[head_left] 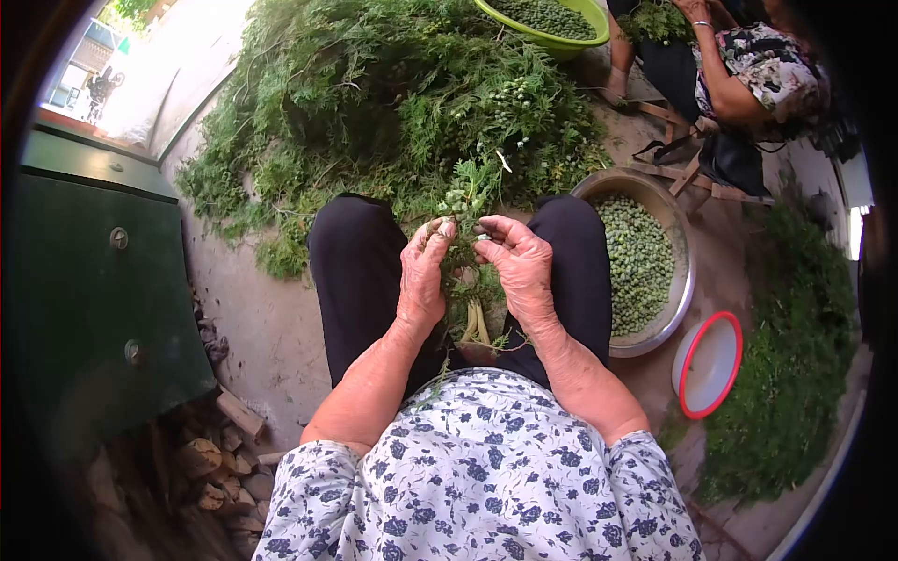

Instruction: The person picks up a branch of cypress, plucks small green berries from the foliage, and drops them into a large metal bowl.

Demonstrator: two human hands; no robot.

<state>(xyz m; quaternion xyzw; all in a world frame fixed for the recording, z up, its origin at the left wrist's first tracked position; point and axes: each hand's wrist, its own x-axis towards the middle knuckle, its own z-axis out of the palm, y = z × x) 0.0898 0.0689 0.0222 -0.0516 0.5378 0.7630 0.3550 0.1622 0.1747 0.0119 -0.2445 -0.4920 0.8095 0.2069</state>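
Between my knees a green leafy branch (470, 271) with pale green cones near its top hangs over my lap. My left hand (427, 266) is closed on the branch from the left, thumb and fingers pressed together. On the other side my right hand (516, 262) pinches with thumb and forefinger at a small pale green cone (483, 237) beside the stem. To the right of my knee stands a metal basin (685, 266) holding many green cones (636, 262).
A large heap of green branches (374, 103) lies ahead. Behind it is a green bowl (599, 37) of cones. A co-worker (748, 84) sits at upper right. A red-rimmed bowl (711, 365) and more greenery (786, 374) lie right; a green cabinet (94, 299) and firewood (210, 467) left.
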